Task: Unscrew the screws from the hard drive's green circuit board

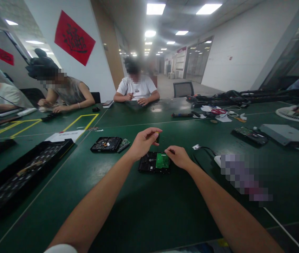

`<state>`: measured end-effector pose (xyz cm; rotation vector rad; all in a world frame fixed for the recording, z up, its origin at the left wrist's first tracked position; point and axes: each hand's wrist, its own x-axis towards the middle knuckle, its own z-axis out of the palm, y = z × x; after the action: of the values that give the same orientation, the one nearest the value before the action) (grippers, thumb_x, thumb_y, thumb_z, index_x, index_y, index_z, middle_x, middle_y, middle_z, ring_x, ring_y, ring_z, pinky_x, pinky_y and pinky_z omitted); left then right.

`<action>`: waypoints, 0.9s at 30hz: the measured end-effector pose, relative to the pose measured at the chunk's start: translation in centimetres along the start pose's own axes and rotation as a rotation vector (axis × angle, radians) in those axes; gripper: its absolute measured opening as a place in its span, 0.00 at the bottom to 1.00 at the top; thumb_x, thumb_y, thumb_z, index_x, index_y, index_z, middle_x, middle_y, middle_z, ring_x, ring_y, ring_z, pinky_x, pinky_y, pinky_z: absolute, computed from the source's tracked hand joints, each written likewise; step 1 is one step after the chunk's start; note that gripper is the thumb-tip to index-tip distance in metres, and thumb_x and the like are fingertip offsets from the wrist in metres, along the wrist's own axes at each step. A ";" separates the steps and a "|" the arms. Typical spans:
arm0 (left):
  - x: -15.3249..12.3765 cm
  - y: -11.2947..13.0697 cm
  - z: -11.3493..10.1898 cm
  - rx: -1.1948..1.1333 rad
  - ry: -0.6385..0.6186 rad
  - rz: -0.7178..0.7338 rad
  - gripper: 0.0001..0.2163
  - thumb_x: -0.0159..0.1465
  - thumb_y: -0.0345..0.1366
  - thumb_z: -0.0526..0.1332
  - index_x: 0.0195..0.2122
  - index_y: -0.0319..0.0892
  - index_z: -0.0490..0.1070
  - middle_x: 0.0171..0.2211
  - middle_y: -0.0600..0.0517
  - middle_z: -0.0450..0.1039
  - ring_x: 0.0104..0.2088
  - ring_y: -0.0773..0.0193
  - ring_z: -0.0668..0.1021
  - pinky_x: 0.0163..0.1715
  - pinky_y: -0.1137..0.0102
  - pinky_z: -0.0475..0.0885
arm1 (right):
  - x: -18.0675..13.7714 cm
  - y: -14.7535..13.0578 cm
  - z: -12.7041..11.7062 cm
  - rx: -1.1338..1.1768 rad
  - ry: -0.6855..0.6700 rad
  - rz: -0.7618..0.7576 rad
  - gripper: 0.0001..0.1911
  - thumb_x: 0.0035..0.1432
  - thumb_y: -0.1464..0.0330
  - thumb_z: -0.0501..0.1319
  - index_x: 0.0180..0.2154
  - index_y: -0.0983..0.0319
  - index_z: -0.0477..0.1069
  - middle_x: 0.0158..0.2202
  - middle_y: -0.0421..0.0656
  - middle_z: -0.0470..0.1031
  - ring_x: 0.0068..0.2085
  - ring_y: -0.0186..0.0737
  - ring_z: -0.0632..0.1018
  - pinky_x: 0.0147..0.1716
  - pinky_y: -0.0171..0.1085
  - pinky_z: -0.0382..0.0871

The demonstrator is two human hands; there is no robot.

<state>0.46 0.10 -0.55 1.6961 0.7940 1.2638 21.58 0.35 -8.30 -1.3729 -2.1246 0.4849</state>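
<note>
A black hard drive [149, 163] with a green circuit board [162, 160] lies on the green table [149, 211] in front of me. My left hand [142, 142] hovers just above its far edge, fingers curled round the dark handle of a small tool [157, 136], likely a screwdriver. My right hand [179, 157] rests at the drive's right edge beside the green board, fingers pinched together; what they hold, if anything, is too small to see.
A second opened drive with a loose board [108, 144] lies to the left. Long black trays [20, 175] fill the left side. A cable [204, 151], a silver box [287, 135] and tools [183, 115] sit to the right. Three people sit across the table.
</note>
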 end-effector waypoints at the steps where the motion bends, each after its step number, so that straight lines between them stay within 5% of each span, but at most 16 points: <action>1: 0.0 0.0 0.0 -0.001 0.005 -0.001 0.15 0.64 0.44 0.62 0.47 0.42 0.76 0.39 0.49 0.71 0.35 0.66 0.72 0.34 0.66 0.82 | 0.0 0.0 0.0 0.001 -0.001 0.004 0.14 0.65 0.62 0.56 0.31 0.60 0.75 0.31 0.41 0.76 0.32 0.36 0.73 0.33 0.34 0.60; 13: -0.2 -0.2 0.3 -0.057 0.045 -0.039 0.15 0.59 0.42 0.69 0.40 0.40 0.68 0.38 0.48 0.75 0.35 0.65 0.76 0.30 0.71 0.78 | 0.0 0.4 0.2 -0.004 0.007 -0.016 0.14 0.65 0.61 0.56 0.31 0.60 0.74 0.31 0.41 0.76 0.32 0.36 0.72 0.32 0.34 0.59; 20: -0.3 0.0 0.0 -0.244 -0.085 -0.108 0.17 0.65 0.46 0.62 0.49 0.42 0.75 0.47 0.46 0.72 0.45 0.60 0.75 0.41 0.64 0.80 | 0.1 0.3 0.3 0.000 0.013 -0.030 0.14 0.65 0.62 0.56 0.31 0.60 0.74 0.30 0.41 0.76 0.32 0.36 0.72 0.32 0.34 0.59; 27: 0.0 0.0 -0.7 -0.178 0.006 -0.112 0.16 0.62 0.46 0.65 0.45 0.40 0.76 0.42 0.48 0.72 0.40 0.63 0.75 0.39 0.63 0.81 | 0.1 0.3 0.3 0.017 0.009 -0.013 0.15 0.65 0.61 0.55 0.31 0.60 0.75 0.30 0.41 0.75 0.31 0.36 0.72 0.32 0.34 0.59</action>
<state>-0.25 0.32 -0.49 1.4869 0.7464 1.2251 21.59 0.51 -8.64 -1.3493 -2.1163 0.4897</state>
